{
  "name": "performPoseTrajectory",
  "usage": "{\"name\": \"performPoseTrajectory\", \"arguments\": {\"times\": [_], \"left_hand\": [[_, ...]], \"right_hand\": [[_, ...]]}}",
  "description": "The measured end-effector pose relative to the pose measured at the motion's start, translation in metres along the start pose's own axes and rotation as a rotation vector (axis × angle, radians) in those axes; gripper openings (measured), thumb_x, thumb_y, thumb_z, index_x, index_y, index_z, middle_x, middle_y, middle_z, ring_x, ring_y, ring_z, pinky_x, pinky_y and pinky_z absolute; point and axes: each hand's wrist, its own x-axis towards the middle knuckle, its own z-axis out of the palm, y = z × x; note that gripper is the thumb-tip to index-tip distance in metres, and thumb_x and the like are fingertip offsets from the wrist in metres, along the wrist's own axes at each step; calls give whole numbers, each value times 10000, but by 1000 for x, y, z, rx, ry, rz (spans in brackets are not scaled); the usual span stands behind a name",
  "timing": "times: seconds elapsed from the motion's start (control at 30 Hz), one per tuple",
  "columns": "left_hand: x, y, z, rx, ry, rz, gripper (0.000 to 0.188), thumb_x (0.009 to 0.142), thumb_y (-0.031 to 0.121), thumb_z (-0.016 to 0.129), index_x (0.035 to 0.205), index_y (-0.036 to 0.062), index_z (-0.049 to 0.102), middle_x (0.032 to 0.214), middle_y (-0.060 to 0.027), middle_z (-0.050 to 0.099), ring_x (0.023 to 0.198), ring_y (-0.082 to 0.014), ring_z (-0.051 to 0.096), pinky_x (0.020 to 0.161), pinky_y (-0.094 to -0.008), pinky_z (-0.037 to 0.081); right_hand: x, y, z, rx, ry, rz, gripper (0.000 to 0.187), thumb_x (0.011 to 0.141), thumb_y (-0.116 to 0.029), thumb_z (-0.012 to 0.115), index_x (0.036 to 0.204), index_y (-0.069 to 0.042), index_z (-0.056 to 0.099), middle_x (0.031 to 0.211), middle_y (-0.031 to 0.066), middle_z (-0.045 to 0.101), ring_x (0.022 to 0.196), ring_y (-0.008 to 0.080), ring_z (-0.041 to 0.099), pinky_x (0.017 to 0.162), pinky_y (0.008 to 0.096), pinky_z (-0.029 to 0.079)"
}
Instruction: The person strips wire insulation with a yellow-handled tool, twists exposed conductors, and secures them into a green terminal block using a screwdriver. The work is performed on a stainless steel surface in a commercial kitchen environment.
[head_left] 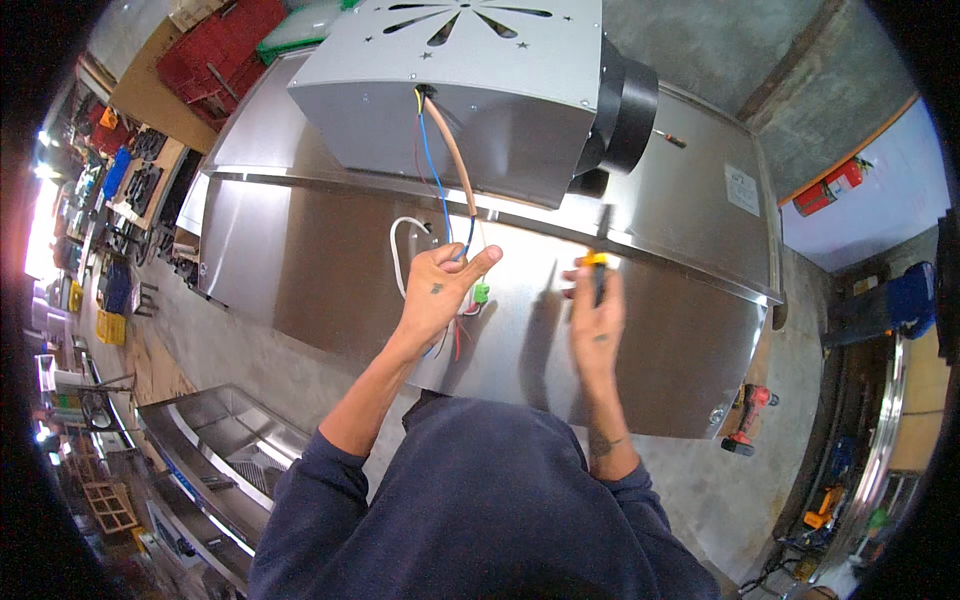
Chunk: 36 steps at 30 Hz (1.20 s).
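My left hand (438, 295) pinches the end of a blue wire (432, 160) in front of a stainless steel hood-like body (660, 330). The blue wire and a tan cable (460, 165) hang from a hole in a grey metal box (450, 145) with petal-shaped cutouts. Beside that hand are a looped white cable (395, 245) and a small green connector (481, 293) with thin wires. Away to the right, my right hand (598, 315) is closed round a yellow-and-black hand tool (598, 265), its dark narrow end pointing away from me. Motion blur hides the tool's exact kind.
A black round duct collar (630, 115) juts from the box's right side. On the steel behind it lies a screwdriver (672, 138). A red cordless drill (745, 420) is on the right. Stainless steel basins (235, 430) stand lower left; a fire extinguisher (830, 188) is far right.
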Motion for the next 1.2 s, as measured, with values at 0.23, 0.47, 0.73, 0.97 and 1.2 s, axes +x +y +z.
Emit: {"name": "performPoseTrajectory", "arguments": {"times": [0.23,0.47,0.73,0.97,1.2], "left_hand": [[3,24,0,-189,-169,63,360,1084,385,693,889,114,562,768,58,433,683,-51,380,609,-267,320],[7,63,16,-662,-439,104,252,1171,287,513,1073,67,587,897,8,442,791,-115,473,716,-304,438],[26,89,51,-597,-513,222,276,1182,303,504,1170,50,612,963,-20,512,916,-159,587,840,-357,540],[38,95,74,-580,-540,273,286,1184,312,495,1186,51,613,993,-36,548,954,-186,635,918,-395,576],[36,97,81,-607,-529,286,295,1179,327,510,1188,54,623,975,-28,555,957,-182,649,932,-391,584]], "right_hand": [[156,52,-155,-943,120,-288,360,1071,-305,648,1099,47,580,1042,255,673,976,447,673,882,535,542],[135,49,-137,-936,195,-516,361,1106,-269,603,1278,48,611,1255,244,697,1169,403,673,1046,540,508],[27,-21,-79,30,-26,-317,228,1095,-102,612,1288,16,638,1177,134,706,1048,184,692,891,326,559],[-21,-68,-103,-181,9,-641,409,941,-70,736,1327,-2,618,1113,135,647,908,190,594,806,325,497],[-21,-54,-91,-283,94,-636,338,930,-46,836,1223,-17,669,1076,130,698,860,189,670,715,316,547]]}}
